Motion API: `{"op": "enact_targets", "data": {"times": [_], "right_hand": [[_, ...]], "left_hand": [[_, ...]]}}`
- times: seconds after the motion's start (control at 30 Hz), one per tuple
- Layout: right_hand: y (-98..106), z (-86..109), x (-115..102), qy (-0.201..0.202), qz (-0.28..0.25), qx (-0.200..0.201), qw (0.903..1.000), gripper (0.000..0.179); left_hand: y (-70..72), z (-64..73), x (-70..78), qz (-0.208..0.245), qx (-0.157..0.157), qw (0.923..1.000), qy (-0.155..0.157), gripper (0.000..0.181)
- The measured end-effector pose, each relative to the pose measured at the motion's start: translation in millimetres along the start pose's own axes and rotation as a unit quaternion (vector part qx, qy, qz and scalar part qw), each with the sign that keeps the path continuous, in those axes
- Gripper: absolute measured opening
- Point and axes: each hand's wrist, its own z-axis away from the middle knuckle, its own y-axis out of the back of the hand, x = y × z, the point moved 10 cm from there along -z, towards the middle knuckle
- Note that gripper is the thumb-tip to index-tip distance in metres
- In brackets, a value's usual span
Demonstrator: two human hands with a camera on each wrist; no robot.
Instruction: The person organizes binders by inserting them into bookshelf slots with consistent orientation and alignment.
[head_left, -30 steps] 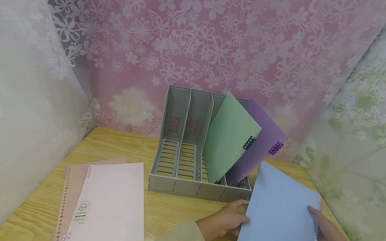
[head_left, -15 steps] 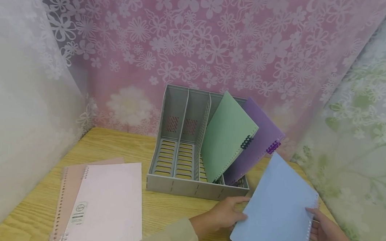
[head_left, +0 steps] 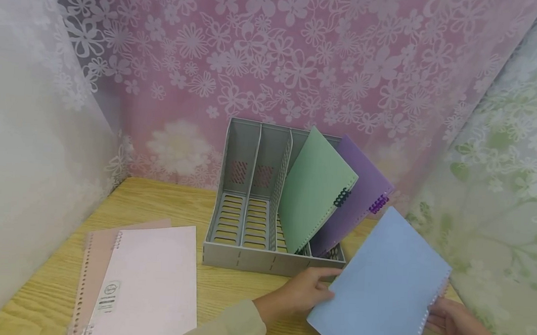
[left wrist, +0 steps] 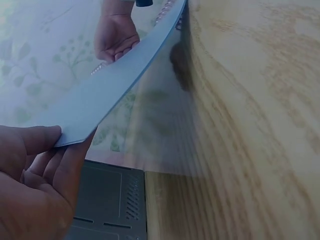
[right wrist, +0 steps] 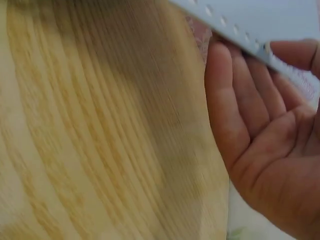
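Observation:
A blue ring-bound notebook [head_left: 380,290] is held tilted above the table's right part, both hands on it. My left hand [head_left: 303,293] pinches its left edge, thumb on top and fingers below, as the left wrist view shows at the notebook's corner [left wrist: 75,135]. On the opposite side, my right hand [head_left: 458,321] grips the punched, ring-bound edge between thumb and fingers [right wrist: 245,90]. Just beyond the left hand stands a grey file organizer [head_left: 250,257] with upright slots. A green notebook [head_left: 314,195] and a purple notebook [head_left: 363,187] lean to the right in its right-hand slots.
On the table's left lie a pale pink notebook [head_left: 153,278] with a label and, partly under it, a brownish-pink notebook [head_left: 99,260]. Flowered cloth [head_left: 265,61] hangs behind the wooden table [head_left: 166,197] and along both sides.
The blue notebook has moved slightly left and up and turned clockwise, its top corner now nearer the purple notebook. Both hands keep hold of it; the view has shifted a little.

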Motion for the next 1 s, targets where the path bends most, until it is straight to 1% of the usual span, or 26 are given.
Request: {"op": "enact_targets", "data": {"times": [0.07,0.17,0.3,0.4,0.63,0.67,0.77,0.9,1.0], "right_hand": [[-3.9,2.6,-0.7,0.002,-0.014,-0.019,0.9997,0.048],[-11.8,5.6,-3.8,0.018,-0.042,-0.060,0.9971,0.048],[-23.5,9.2,-8.7,0.043,-0.088,-0.122,0.9877,0.055],[-29.0,11.6,-11.1,0.055,-0.108,-0.143,0.9823,0.057],[-38.2,18.3,-14.6,0.074,-0.129,-0.167,0.9747,0.058],[-39.7,19.0,-15.2,0.078,-0.129,-0.172,0.9735,0.058],[-45.2,18.4,-19.6,0.098,-0.114,-0.190,0.9702,0.059],[-54.3,16.1,-30.9,0.149,-0.081,-0.222,0.9604,0.059],[-60.9,16.3,-39.3,0.179,-0.062,-0.234,0.9536,0.057]], "left_hand": [[2.2,0.5,2.8,-0.009,-0.001,0.9999,-0.010,0.051],[5.2,1.7,5.6,-0.019,-0.005,0.9996,-0.019,0.051],[8.4,3.2,8.2,-0.029,-0.017,0.9990,-0.030,0.050],[10.1,5.0,9.7,-0.038,-0.027,0.9982,-0.038,0.050],[12.8,10.7,12.4,-0.059,-0.051,0.9962,-0.039,0.050],[13.7,11.5,13.1,-0.061,-0.053,0.9958,-0.041,0.050],[18.1,15.3,12.7,-0.048,-0.058,0.9965,-0.037,0.050],[24.7,21.1,10.8,-0.034,-0.060,0.9972,-0.029,0.051],[28.7,25.3,11.0,-0.041,-0.058,0.9970,-0.032,0.050]]}}
